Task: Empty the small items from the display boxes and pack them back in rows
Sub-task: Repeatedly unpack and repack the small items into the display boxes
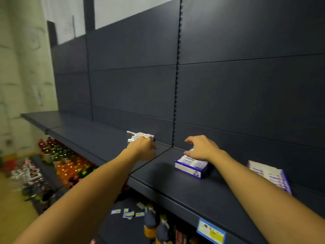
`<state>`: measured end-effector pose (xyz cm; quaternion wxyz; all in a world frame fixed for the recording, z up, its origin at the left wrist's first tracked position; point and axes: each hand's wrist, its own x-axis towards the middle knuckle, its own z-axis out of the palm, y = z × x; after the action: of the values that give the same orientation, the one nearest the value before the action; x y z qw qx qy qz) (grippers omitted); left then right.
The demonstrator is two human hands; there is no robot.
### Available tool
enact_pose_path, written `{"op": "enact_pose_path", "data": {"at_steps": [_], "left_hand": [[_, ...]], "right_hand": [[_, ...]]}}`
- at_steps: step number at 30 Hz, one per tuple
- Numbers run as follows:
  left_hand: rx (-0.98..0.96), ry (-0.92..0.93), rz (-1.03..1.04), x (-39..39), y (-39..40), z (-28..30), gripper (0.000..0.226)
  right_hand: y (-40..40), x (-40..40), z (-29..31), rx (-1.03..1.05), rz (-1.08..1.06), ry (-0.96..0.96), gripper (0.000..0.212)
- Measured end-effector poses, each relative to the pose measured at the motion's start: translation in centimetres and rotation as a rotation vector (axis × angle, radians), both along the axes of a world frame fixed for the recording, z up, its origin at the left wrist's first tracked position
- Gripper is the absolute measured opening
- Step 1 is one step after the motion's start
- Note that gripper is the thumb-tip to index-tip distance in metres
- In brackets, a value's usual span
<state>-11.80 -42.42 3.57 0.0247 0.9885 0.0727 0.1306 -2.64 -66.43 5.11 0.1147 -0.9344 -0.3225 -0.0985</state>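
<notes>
1. The display box (190,167), blue and white with small packs standing in rows inside, sat on the dark shelf (175,184) directly under the right hand (202,148); that hand hovered over its far end with fingers spread and bent downward, the fingertips at or just above the packs, and whether they touched could not be told
2. A pile of small white items (139,136) lay on the shelf just beyond the left hand (143,148); this hand was reached out to the pile with fingers curled at its near edge, though a grip could not be made out through the blur
3. A second display box (269,175), purple and white, stood tilted against the back panel (246,95), well to the right of the right hand
4. Two display boxes and one loose pile were in sight, with two bare forearms stretched across the shelf
5. The shelf was a flat dark grey board with a seam running between the two hands; a blue and yellow price label (210,230) was fixed to its front edge, below the right forearm
6. Below and left of the left hand, rows of bottles (66,162) with red, green and orange contents filled a lower shelf, and several small tags (127,213) lay scattered beneath the left forearm
7. A pale wall (21,67) rose far to the left
</notes>
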Motion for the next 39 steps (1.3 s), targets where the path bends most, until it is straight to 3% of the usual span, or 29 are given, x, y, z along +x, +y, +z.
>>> {"op": "enact_pose_path", "data": {"at_steps": [7, 21, 30, 39], "left_hand": [[-0.01, 0.003, 0.107, -4.1, 8.4, -0.3, 0.041], [0.034, 0.022, 0.046, -7.0, 23.9, -1.4, 0.04], [0.002, -0.002, -0.022, -4.7, 28.3, -2.2, 0.042], [-0.002, 0.008, -0.094, 2.8, 31.0, -3.0, 0.043]], "right_hand": [[9.8, -2.2, -1.1, -0.015, 0.072, -0.054, 0.05], [25.0, -4.6, -3.2, -0.033, 0.004, -0.069, 0.054], [28.8, -3.3, -4.8, -0.042, -0.078, -0.021, 0.053], [31.5, 2.7, -4.7, -0.01, -0.129, -0.029, 0.042]]}}
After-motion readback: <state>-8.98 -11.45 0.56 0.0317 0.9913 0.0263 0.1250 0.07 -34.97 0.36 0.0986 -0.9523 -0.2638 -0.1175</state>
